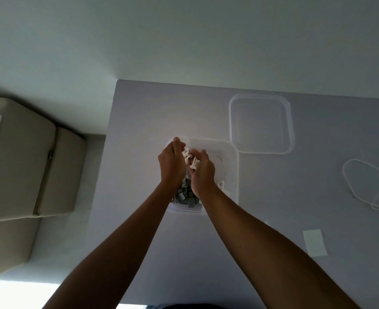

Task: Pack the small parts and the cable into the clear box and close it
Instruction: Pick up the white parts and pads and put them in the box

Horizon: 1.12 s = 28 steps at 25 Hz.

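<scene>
Now we are cupping white small parts (189, 159) between the curled left hand (171, 162) and right hand (203, 172) over the clear box (231, 172) mid-frame, likely tipping them in, with cable (362, 181) at right and lid (261, 123) above waiting.

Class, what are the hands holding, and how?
Both the left hand and right hand cup a bunch of small white parts between their curled fingers, over the box.

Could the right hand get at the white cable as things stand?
Probably not at once: the right hand is cupped with the left hand around white parts over the clear box. Nothing lies between it and the cable.
</scene>
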Tool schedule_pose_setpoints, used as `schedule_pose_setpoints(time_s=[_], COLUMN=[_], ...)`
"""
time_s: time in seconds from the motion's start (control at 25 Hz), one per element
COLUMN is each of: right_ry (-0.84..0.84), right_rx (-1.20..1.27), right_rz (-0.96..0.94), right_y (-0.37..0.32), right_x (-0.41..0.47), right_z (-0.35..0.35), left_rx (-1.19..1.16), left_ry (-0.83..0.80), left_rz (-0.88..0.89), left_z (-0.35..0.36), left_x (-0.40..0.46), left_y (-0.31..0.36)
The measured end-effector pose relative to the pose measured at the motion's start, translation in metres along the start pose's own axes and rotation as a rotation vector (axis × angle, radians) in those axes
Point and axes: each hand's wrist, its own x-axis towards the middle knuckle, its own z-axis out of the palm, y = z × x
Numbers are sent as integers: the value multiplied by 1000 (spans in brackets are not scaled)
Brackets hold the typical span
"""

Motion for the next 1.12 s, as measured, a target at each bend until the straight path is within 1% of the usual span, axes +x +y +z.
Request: schedule_pose_setpoints(time_s=[0.12,0.24,0.36,0.52,0.6,0.76,0.84,0.92,1.04,1.12], right_ry=[-112,-166,-123,-71,-46,81,202,352,543,606], right_rx=[-26,-90,-239,-269,-282,-263,-294,-347,-562,-691], right_rz=[1,-6,-113,-158,-213,-425,-498,-528,-514,-471], right_y=[-2,-5,-5,-9,-18,-48,-59,-64,-52,-35], right_x=[-5,-7,-7,-11,-21,-57,-73,-88,-99,-102], right_z=[6,3,-6,-25,-40,-95,-134,-186,-265,-308], left_rx=[-4,-54,-99,-81,-30,163,268,367,576,798], left_ry=[2,5,-2,-20,-48,-149,-250,-441,-806,-971], left_rz=[21,41,25,7,60,331,472,604,666,686], left_z=[-7,-9,-9,-6,-1,26,47,72,105,120], left_x=[-3,-6,-7,-12,-22,-58,-83,-119,-162,-177], left_y=[-2,-6,-8,-2,4,14,15,16,1,-19])
